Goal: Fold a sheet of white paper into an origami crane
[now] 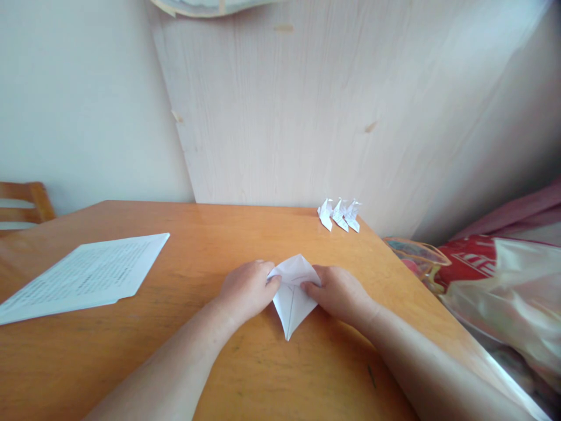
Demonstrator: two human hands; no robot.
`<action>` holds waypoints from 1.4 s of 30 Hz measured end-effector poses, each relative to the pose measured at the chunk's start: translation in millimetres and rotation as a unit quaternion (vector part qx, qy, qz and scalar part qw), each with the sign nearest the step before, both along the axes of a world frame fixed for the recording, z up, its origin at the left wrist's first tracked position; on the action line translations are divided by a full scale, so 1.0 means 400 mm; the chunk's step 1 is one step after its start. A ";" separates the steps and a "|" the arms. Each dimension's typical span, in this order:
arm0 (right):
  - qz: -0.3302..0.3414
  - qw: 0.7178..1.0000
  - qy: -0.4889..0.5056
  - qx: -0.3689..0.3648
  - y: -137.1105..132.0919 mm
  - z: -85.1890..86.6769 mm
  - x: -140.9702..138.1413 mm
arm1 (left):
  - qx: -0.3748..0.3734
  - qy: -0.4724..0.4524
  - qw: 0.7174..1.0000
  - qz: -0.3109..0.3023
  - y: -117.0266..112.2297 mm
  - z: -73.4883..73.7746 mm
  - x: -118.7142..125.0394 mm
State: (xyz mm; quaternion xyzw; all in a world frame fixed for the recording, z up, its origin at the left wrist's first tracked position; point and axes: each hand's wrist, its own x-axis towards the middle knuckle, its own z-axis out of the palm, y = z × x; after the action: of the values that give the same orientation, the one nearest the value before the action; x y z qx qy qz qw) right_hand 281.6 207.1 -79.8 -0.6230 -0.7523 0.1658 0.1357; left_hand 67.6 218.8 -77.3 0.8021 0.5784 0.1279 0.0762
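A partly folded white paper piece, kite-shaped with its point toward me, lies on the orange wooden table. My left hand has curled fingers pinching the paper's left flap. My right hand pinches the right flap with thumb and fingers closed. Both hands rest on the table on either side of the paper.
Three small folded paper figures stand in a row at the table's far edge by a leaning wooden board. A stack of printed sheets lies at the left. A chair back is far left; plastic bags sit right of the table.
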 end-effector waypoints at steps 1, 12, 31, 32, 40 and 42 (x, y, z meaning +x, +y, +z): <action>-0.001 1.000 0.000 0.000 0.000 0.000 0.000 | 0.006 0.005 1.000 0.000 0.000 0.002 0.002; 0.001 1.000 0.007 -0.002 -0.002 0.004 -0.001 | 0.009 0.031 0.999 0.022 0.000 0.007 0.001; 0.006 1.000 -0.010 0.008 0.005 -0.008 0.004 | -0.138 -0.200 0.966 -0.086 0.028 0.014 -0.026; 0.005 1.000 -0.012 0.008 0.006 -0.009 0.005 | -0.139 -0.206 0.966 -0.072 0.030 0.011 -0.027; 0.008 1.000 -0.010 0.006 0.007 -0.012 0.009 | -0.133 -0.297 0.945 -0.010 0.034 -0.005 -0.026; 0.009 1.000 -0.010 0.004 0.006 -0.011 0.008 | -0.125 -0.317 0.940 0.000 0.035 -0.005 -0.023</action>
State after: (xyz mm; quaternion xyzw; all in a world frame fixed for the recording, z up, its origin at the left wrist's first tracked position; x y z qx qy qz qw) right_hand 284.9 209.6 -84.1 -0.6169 -0.7602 0.1573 0.1291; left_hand 58.3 232.9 -79.3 0.7036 0.5359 0.3024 0.3554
